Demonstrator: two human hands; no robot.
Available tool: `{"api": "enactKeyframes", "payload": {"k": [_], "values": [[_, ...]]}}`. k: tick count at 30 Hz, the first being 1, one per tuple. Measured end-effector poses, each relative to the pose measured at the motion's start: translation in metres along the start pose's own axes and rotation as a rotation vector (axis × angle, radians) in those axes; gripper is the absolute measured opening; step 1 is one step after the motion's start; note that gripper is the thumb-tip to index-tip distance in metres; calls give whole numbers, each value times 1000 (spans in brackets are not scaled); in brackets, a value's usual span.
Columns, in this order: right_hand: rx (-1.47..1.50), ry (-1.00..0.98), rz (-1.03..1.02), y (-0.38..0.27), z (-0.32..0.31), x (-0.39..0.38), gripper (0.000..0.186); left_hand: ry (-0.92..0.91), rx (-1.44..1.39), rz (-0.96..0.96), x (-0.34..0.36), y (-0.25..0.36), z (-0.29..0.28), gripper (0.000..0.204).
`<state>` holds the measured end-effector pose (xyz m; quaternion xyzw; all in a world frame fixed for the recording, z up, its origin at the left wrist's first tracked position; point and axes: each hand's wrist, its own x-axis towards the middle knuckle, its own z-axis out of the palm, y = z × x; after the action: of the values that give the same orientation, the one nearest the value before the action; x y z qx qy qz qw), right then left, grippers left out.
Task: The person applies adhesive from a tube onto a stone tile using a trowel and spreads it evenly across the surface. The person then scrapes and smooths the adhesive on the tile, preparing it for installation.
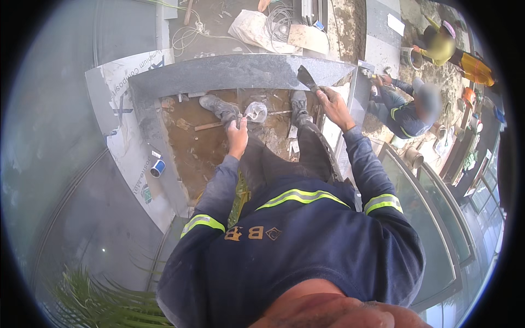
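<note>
Gripping trowel (307,79) in right hand (334,106); left hand (237,133) clutching plastic bag (255,112).

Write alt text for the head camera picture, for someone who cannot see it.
Seen from above, a person in a navy work shirt stands in a dirt-floored pit, the right hand holding a trowel against a grey stone slab, the left hand gripping a clear plastic bag. Two other workers crouch at upper right.
</note>
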<state>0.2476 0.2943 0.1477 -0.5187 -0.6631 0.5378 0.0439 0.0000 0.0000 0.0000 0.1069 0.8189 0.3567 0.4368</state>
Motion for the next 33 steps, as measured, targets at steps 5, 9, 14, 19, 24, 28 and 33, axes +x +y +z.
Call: {"api": "enactKeyframes", "payload": {"k": [5, 9, 14, 19, 24, 28, 33], "values": [[-160, -36, 117, 132, 134, 102, 46, 54, -475, -268, 41, -31, 30, 25], [-99, 26, 139, 191, 205, 175, 46, 206, -677, -269, 106, -82, 71, 23], [-109, -53, 79, 204, 271, 241, 45, 399, -888, -254, 193, -93, 93, 23], [43, -81, 58, 201, 321, 273, 47, 416, -1018, -348, 219, -96, 91, 28], [59, -1, 37, 211, 366, 287, 50, 480, -995, -336, 230, -90, 71, 28], [-71, 73, 58, 212, 375, 293, 51, 507, -952, -197, 249, -75, 60, 29], [-245, 121, 14, 204, 384, 292, 50, 431, -995, -255, 249, -86, 61, 31]]}}
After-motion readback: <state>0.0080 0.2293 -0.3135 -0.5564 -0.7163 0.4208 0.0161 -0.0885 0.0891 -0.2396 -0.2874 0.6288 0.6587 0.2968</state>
